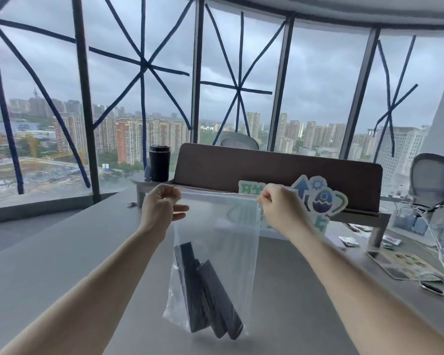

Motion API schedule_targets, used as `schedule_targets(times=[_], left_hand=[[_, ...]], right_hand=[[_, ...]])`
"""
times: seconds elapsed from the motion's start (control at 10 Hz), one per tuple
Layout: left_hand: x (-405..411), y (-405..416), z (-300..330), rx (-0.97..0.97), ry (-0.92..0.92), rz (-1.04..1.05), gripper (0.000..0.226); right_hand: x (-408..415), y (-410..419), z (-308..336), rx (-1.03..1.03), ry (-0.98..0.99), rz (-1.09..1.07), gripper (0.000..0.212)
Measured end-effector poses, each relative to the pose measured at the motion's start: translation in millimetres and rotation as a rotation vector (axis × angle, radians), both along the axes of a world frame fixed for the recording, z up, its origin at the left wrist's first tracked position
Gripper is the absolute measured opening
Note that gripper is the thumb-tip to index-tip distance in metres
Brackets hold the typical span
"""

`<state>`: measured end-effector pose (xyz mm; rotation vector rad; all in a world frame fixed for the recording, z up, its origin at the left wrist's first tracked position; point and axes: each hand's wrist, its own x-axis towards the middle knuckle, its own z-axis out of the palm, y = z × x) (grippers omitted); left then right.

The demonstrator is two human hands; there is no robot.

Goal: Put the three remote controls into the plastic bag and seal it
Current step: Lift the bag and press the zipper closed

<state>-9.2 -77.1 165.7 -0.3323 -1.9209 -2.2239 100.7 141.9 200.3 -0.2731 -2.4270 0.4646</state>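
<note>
A clear plastic bag (pixel 231 242) hangs upright above the grey table (pixel 62 252), held by its top edge. My left hand (pixel 159 208) pinches the top left corner and my right hand (pixel 280 208) pinches the top right end of the red zip strip. The strip is stretched straight between the two hands. Three black remote controls (pixel 205 293) stand slanted inside the bag, resting on its bottom, which touches or hovers just over the table.
A brown desk divider (pixel 267 165) with a colourful cut-out sign (pixel 318 196) stands behind the bag. A black tumbler (pixel 159 162) sits back left. Cables, small packets and a printed sheet (pixel 405 265) lie at the right. Two mesh chairs stand beyond.
</note>
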Motion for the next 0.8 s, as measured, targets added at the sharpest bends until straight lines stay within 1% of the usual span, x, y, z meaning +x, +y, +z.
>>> schedule_targets(times=[0.1, 0.2, 0.3, 0.4, 0.5, 0.6, 0.7, 0.8], left_hand=[[-44.6, -11.2, 11.8, 0.092, -0.013, 0.008, 0.028], [-84.8, -30.3, 21.1, 0.136, 0.025, 0.064, 0.029], [-117.5, -54.8, 3.7, 0.125, 0.018, 0.109, 0.022], [-130.4, -74.5, -42.4, 0.106, -0.074, 0.124, 0.011], [-126.6, -87.4, -93.0, 0.084, -0.169, 0.133, 0.006], [-112.4, -101.2, -132.7, 0.04, -0.226, 0.154, 0.012], [-94.0, -113.2, -148.7, -0.098, -0.268, 0.19, 0.017], [-62.9, -124.7, -157.3, -0.273, -0.229, 0.295, 0.018]], right_hand=[[-60.8, -10.0, 8.2, -0.13, 0.084, 0.052, 0.021], [-97.2, -31.0, 12.5, -0.18, 0.202, 0.152, 0.019], [-115.7, -50.4, -13.6, -0.147, 0.179, 0.213, 0.016], [-124.8, -66.1, -64.8, -0.098, -0.007, 0.247, 0.014], [-122.9, -81.3, -109.4, -0.095, -0.176, 0.278, 0.015], [-111.5, -91.3, -136.9, -0.103, -0.37, 0.354, 0.012], [-92.7, -91.0, -143.5, -0.158, -0.477, 0.423, 0.015], [-58.9, -73.1, -132.6, -0.28, -0.399, 0.385, 0.014]])
